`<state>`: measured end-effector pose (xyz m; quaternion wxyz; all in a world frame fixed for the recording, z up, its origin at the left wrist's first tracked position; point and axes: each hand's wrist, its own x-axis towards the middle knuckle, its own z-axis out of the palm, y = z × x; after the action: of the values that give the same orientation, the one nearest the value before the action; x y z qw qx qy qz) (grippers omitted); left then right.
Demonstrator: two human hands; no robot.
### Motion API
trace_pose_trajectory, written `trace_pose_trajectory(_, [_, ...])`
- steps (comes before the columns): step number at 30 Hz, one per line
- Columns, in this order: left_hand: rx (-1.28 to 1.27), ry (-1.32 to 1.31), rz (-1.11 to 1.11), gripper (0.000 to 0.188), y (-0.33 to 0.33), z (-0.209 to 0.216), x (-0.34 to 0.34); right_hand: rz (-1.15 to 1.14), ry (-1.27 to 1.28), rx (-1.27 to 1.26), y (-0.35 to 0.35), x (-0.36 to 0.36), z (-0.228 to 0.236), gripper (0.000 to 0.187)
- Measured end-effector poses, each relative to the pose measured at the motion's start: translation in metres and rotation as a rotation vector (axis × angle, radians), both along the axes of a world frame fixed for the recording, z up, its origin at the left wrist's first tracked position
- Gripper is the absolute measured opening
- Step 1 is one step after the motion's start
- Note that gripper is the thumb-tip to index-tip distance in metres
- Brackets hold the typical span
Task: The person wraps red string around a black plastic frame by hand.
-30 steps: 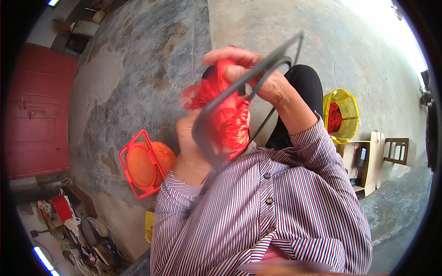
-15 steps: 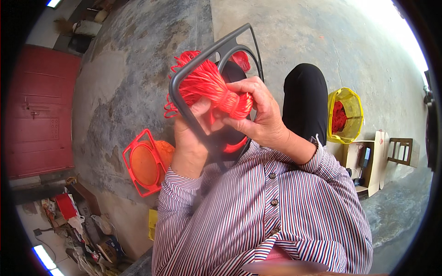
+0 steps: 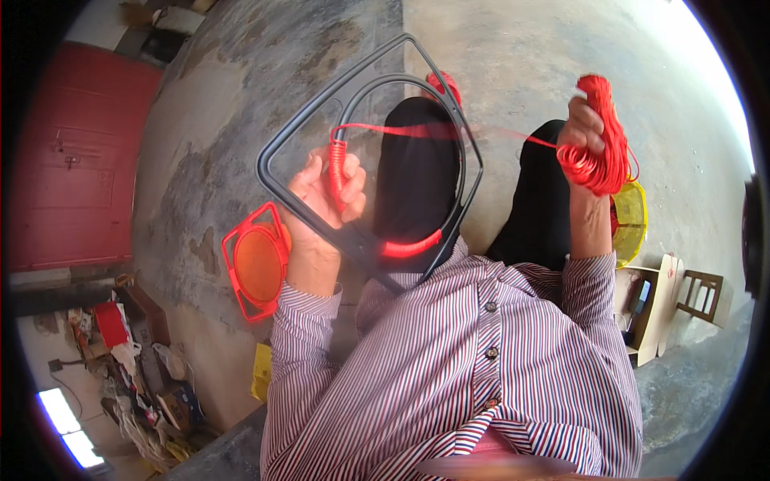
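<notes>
My left hand grips a dark grey plastic frame with a round ring set inside its angular outline. Its fingers close around the ring where red cord is wound in tight coils. A second red wrapping covers the ring's near side. Out to the right, my right hand is closed around a folded bundle of red cord. One strand runs from the coils at my left hand across the ring to the bundle. The frame is held above my left knee.
A red frame with an orange disc is at the left. A red thing shows beyond my left knee. At the right are a yellow basket, an open cardboard box and a small wooden stool. Clutter lies lower left.
My right hand has swung away to the right with the cord bundle, drawing a strand out across the ring. My left hand now shows its grip on the wound ring.
</notes>
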<state>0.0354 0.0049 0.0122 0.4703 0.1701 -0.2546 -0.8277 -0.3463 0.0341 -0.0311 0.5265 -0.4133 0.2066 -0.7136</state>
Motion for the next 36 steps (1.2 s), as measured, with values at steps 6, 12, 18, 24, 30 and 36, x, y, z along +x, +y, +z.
trace_pose_trajectory(6, [0.105, -0.112, -0.010, 0.051, -0.008, -0.001, 0.007, 0.535, -0.643, 0.082, 0.014, -0.008, -0.071, 0.042])
trace_pose_trajectory(12, [0.119, -0.067, -0.187, 0.046, -0.008, -0.003, 0.000, 0.354, -0.604, 0.241, 0.022, -0.008, -0.072, 0.040])
trace_pose_trajectory(18, [0.128, -0.032, -0.323, 0.040, 0.000, 0.008, -0.008, 0.327, -0.538, 0.307, 0.024, -0.007, -0.073, 0.037])
trace_pose_trajectory(24, [0.179, -0.071, -0.234, 0.039, 0.001, 0.014, -0.012, 0.282, -0.447, 0.378, 0.028, -0.012, -0.080, 0.040])
trace_pose_trajectory(30, [0.178, -0.099, -0.175, 0.039, 0.004, 0.023, -0.018, 0.184, -0.199, 0.488, 0.035, -0.005, -0.084, 0.030])
trace_pose_trajectory(36, [0.240, -0.124, -0.208, 0.034, 0.005, 0.032, -0.024, -0.155, 0.643, 0.674, 0.037, 0.057, -0.055, 0.028])
